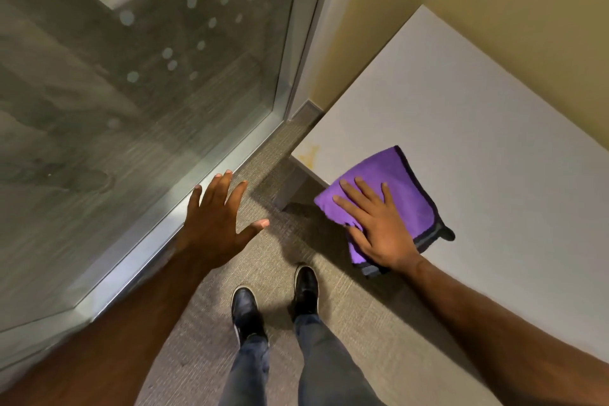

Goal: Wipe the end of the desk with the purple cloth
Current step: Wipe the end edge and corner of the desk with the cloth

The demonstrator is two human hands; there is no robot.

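Purple cloth (392, 188) lies folded at worktop (461, 128) corner edge, partly overhanging; right hand (379, 224) flat on it, fingers spread; left hand (214, 217) spread, empty, above carpet (346, 323); yellow stain (311, 153) near cloth.

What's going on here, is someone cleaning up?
Yes. A person stands at the end of a white desk, pressing a folded purple cloth flat under the right hand near the desk's corner. A yellowish stain sits just beyond the cloth, not yet covered. The left hand hangs open over the carpet, holding nothing.
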